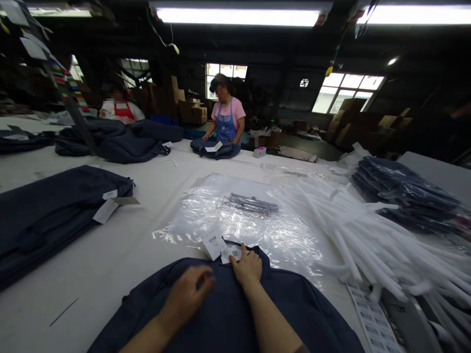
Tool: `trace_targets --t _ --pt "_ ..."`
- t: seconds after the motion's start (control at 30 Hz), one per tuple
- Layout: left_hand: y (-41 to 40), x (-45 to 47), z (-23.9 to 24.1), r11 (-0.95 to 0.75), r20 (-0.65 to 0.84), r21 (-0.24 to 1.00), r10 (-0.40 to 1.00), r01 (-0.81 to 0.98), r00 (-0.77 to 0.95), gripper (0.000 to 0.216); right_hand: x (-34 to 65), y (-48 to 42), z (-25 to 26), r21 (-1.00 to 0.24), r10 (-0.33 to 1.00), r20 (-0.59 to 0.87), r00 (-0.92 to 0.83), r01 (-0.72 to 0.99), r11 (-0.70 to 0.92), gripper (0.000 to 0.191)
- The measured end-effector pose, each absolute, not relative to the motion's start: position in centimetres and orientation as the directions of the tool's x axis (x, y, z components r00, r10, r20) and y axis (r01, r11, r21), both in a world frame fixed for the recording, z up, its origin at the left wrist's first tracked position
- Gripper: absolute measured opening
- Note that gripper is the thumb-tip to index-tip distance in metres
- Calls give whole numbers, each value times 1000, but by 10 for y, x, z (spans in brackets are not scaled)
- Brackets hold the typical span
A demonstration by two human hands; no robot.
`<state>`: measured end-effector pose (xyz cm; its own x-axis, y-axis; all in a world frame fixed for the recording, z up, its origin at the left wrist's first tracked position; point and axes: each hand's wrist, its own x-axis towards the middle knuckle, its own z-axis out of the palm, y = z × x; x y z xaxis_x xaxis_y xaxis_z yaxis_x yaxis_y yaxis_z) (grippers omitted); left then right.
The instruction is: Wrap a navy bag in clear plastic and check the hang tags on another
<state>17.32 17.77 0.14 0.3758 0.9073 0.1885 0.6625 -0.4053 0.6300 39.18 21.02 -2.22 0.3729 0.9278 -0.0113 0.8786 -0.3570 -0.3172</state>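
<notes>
A dark navy bag [228, 314] lies in front of me on the white table, its top end pointing away. White paper tags [213, 241] with printed codes hang by its top handle loop. My right hand [248, 267] rests there with fingers apart, the thumb touching the edge of a smaller tag [231, 254] and the forefinger along the handle. Over the left part of the bag is my left hand [189, 294], slightly blurred. Its fingers curl toward the thumb; whatever lies between them cannot be made out.
Clear plastic bags [206, 206] lie flat beyond the bag. White foam strips [353, 230] heap at right, before wrapped navy bags [401, 186]. A label sheet [371, 318] sits below them. Another navy bag [55, 211] lies left. A co-worker [228, 117] handles a bag [215, 148] across the table.
</notes>
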Motion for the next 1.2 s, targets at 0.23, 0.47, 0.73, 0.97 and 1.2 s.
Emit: trace_targets --t 0.23,0.47,0.73,0.97,1.2 --pt "299 200 -9 140 -188 796 982 589 21 73 397 223 -23 -501 897 -162 410 749 -433 87" --pt "282 197 -16 53 -32 985 991 164 -128 67 391 228 -12 -940 858 -264 441 80 -331 67" --pt "187 193 -4 -465 470 861 882 207 28 15 333 149 0 -823 802 -392 450 -561 -88 35" --pt "147 189 -13 -967 731 195 256 165 632 17 301 85 -20 -642 787 -460 411 -766 25 27" --pt "133 185 -18 -928 725 344 361 145 586 18 301 64 -17 -507 782 -534 321 -862 7 41"
